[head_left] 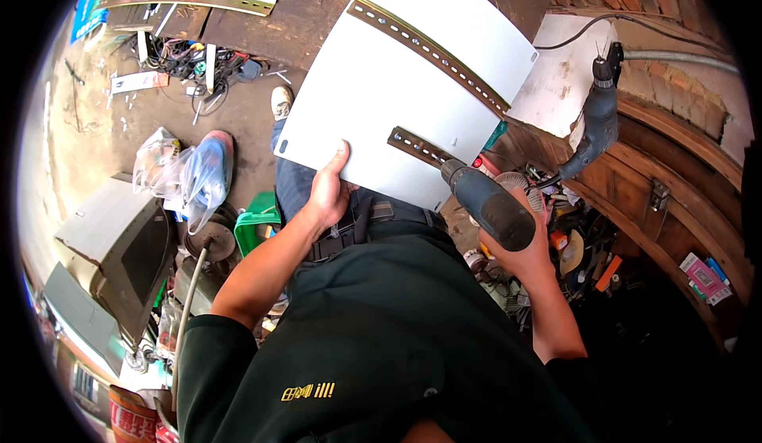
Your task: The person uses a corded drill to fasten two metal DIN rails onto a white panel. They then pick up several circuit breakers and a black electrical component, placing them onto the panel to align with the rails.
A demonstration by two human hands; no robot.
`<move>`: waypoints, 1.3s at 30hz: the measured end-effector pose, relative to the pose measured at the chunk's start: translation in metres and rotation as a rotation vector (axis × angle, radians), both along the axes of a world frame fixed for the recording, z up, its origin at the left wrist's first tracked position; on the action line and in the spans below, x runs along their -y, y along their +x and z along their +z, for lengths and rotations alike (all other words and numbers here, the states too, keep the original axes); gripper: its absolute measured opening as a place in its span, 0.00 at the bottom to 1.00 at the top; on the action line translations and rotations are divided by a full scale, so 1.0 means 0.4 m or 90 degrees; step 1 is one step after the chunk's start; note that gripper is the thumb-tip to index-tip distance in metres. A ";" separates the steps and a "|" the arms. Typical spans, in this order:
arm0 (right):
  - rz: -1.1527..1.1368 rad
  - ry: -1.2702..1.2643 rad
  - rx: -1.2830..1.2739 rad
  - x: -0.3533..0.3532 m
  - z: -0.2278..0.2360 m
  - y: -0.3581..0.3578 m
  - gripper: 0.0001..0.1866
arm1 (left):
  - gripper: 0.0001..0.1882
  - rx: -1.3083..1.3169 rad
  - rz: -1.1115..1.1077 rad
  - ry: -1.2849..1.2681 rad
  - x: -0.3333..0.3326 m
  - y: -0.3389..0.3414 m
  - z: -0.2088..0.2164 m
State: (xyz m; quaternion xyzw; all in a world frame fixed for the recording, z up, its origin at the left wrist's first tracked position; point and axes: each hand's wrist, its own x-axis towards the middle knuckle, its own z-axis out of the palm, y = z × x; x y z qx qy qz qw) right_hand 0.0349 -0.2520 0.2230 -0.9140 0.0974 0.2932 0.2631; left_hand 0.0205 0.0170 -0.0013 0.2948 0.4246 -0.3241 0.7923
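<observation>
well, well to the left of the white panel (329,102) a boxy metal appliance (119,244) stands with its dark front facing the panel's side. left of the panel's far end, a loose slotted rail (186,0) lies across the wooden bench (305,22). nearer the panel, still on its left, are tied plastic bags (208,177), then a green bin (255,225) below the panel's near left corner. the left hand (329,193) pinches the panel's near edge, thumb flat on the white face, the other fingers mostly hidden beneath. the panel itself slants from the person's waist out over the bench. a long slotted rail (429,52) crosses its far half; a short slotted rail (417,146) lies near its right near corner. at that same corner the nose of a power drill (488,205) meets the short rail's right end; whether the bit touches, i cannot tell. the right hand (528,248) is wrapped around the drill's handle, fingers partly hidden by its body. right of the panel is a second drill (601,117), nose up.
</observation>
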 end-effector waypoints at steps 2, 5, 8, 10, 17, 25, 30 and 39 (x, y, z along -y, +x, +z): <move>0.021 -0.036 -0.012 -0.008 0.003 0.014 0.24 | 0.27 -0.011 0.028 0.013 0.009 0.011 0.015; 0.044 -0.077 -0.024 -0.021 0.004 0.028 0.21 | 0.26 -0.013 0.041 0.005 0.010 0.014 0.013; 0.078 -0.097 -0.027 -0.032 0.007 0.035 0.21 | 0.26 -0.007 0.033 -0.011 0.004 0.002 -0.005; 0.084 -0.087 -0.024 -0.023 0.001 0.040 0.21 | 0.25 -0.010 0.038 -0.018 0.005 0.004 -0.009; 0.040 -0.053 -0.009 -0.027 -0.010 0.029 0.26 | 0.25 -0.021 0.037 -0.002 0.007 0.006 -0.005; 0.128 -0.094 0.010 -0.034 0.007 0.054 0.21 | 0.26 -0.024 0.029 -0.015 -0.001 0.010 0.002; 0.212 -0.069 0.057 -0.007 0.030 0.104 0.21 | 0.25 -0.023 0.020 -0.012 -0.007 0.015 0.012; 0.201 -0.015 0.115 0.035 0.072 0.077 0.25 | 0.27 -0.033 -0.075 0.009 -0.049 0.034 0.042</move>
